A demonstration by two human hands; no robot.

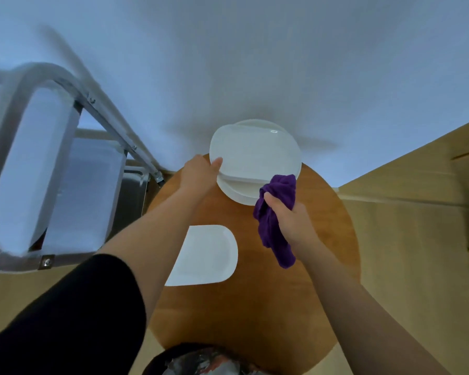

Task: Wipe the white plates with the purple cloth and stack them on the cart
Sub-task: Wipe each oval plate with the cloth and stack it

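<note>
The person stands over a round wooden table (pixel 255 307) with both arms stretched forward. The left hand (pixel 198 171) grips the near-left rim of the top white plate (pixel 255 155), thumb laid on the upper face and the other fingers hidden beneath the rim, so the plate sits tilted, lifted off the stack of white plates (pixel 238 189) directly under it. That stack rests at the far edge of the table, just beyond the fingertips of both hands. The right hand (pixel 287 215) is clenched around a bunched purple cloth (pixel 275 209); the cloth bulges out past the knuckles toward the plates, its upper fold touching or overlapping the near-right edge of the stack, while a loose tail hangs down along the wrist side of the fist. Another white plate (pixel 206 255) lies flat on the table nearer the person, under the left forearm and well behind the left fingers; its left part is hidden by the arm. A black sleeve (pixel 65 315) covers the left upper arm. Off to the left of the left hand stands the metal cart (pixel 73 147), its tubular frame and pale shelves blurred. Whether any plates lie on it I cannot tell. Past the fingertips, beyond the table edge, the surface is pale and featureless.
</note>
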